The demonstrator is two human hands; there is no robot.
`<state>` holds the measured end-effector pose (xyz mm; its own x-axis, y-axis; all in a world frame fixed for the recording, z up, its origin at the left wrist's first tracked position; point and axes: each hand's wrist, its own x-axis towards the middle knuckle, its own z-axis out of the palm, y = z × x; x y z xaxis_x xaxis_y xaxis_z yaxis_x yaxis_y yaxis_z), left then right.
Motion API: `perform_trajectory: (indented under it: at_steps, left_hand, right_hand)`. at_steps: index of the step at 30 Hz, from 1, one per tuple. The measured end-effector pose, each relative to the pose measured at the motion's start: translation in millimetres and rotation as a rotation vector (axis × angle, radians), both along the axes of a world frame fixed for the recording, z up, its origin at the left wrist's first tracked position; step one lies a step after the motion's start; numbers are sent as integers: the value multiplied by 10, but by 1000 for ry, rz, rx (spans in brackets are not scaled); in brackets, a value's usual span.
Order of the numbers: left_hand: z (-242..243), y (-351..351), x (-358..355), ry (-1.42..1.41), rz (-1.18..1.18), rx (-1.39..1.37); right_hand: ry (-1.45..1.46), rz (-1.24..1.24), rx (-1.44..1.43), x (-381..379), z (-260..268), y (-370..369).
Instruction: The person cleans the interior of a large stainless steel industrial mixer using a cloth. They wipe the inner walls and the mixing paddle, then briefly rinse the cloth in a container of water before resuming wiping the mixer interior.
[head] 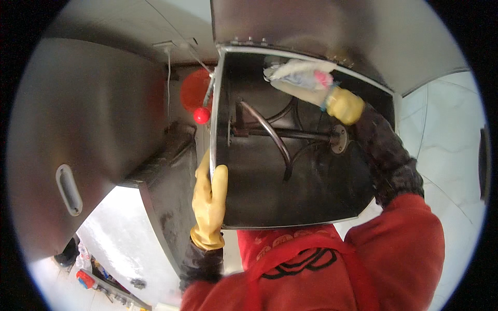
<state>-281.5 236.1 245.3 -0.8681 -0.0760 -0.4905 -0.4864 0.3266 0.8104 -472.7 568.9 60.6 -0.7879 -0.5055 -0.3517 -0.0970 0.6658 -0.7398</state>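
Observation:
Before me is the steel tub (249, 202) of a mixing machine, probably a dough mixer. A horizontal shaft (299, 133) crosses it, carrying curved metal agitator bars (268, 126). My left hand (210, 198), in a yellow rubber glove, grips the tub's left rim, thumb on the inner side and fingers outside. Deep in the far right part of the tub, my right hand (344, 105), also yellow-gloved, has a crumpled white cloth or bag (299, 76) with a pink patch against the far wall. That bundle hides the right fingers, and its exact material is unclear.
A red ball knob (201, 115) on a lever juts out beside the left rim. Behind it is a round red object (190, 89). A raised steel panel (295, 23) stands beyond the tub. A steel cabinet (97, 116) is at left; a pale tiled surface (443, 155) lies at right.

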Motion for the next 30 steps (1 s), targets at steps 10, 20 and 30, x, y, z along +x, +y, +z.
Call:
perform_trajectory:
  at_steps: [10, 20, 30]
  left_hand:
    - [-165, -63, 162, 133, -55, 29]
    - [-254, -11, 141, 27, 135, 179]
    - [-332, -273, 762, -122, 401, -153]
  right_hand:
    - [-104, 134, 367, 285, -1065, 738]
    - [-133, 52, 356, 481, -176, 820]
    - [-423, 209, 541, 952, -1928, 1069]
